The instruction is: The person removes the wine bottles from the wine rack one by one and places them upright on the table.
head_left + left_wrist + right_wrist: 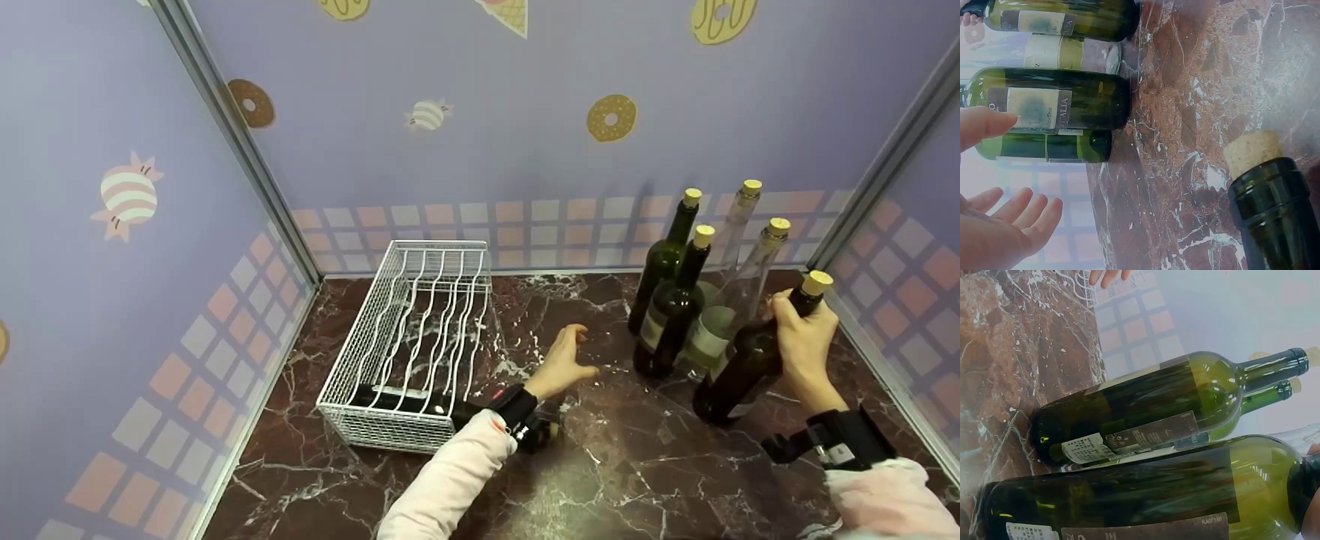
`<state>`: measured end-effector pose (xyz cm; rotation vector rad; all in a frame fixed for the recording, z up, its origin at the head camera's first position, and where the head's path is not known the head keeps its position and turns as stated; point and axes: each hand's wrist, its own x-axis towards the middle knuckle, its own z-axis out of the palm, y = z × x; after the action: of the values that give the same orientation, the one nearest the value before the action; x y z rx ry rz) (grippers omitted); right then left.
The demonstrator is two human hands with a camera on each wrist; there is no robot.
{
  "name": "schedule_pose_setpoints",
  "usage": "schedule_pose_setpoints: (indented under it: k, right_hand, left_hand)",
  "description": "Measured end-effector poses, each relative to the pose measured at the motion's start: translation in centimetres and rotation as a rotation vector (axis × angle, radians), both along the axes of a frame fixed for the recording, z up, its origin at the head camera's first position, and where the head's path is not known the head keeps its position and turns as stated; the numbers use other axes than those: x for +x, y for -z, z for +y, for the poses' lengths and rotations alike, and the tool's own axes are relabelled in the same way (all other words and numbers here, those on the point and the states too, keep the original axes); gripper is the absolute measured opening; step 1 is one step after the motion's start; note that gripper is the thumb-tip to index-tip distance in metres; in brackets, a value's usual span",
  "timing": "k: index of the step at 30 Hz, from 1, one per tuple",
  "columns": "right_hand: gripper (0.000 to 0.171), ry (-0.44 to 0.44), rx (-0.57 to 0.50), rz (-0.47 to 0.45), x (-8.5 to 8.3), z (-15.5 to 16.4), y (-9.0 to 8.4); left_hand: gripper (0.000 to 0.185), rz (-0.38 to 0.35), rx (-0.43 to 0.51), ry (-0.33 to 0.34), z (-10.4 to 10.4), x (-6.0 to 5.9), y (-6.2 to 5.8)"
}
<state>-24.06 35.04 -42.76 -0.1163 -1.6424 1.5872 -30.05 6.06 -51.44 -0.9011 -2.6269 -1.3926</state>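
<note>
My right hand (808, 341) grips the neck of a corked dark green wine bottle (750, 364), its fingers curled round just below the cork. That bottle leans in the head view, its base low over the marble tabletop; in the right wrist view its label and shoulder (1255, 467) show. Fingers spread and holding nothing, my left hand (560, 365) hovers between the white wire rack (390, 429) and the standing bottles. Another dark wine bottle (420, 400) lies across the rack's front end, its corked neck (1272, 197) sticking out to the right beneath my left wrist.
Left of the held bottle stand two dark green wine bottles (670, 311) and two clear ones (750, 270), all corked and close together. Patterned panels (525, 150) wall in the marble table (630, 480) at the back and both sides. Wavy wires cross the rack.
</note>
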Motion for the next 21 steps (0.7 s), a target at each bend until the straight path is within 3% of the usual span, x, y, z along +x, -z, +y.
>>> schedule_pose_setpoints:
  k: [8,14,21]
  right_hand:
    - [0.011,-0.031,-0.004,0.029,-0.2,0.0,0.4]
    - [0.010,0.022,0.133,-0.037,0.0,-0.4,0.4]
    - [0.012,0.017,0.128,-0.053,0.2,-0.5,0.5]
  left_hand:
    - [0.062,-0.001,-0.004,0.006,-0.1,-0.1,0.0]
    - [0.060,0.003,-0.036,0.019,-0.2,-0.2,-0.2]
    - [0.058,0.017,-0.106,0.048,-0.6,-0.5,-1.4]
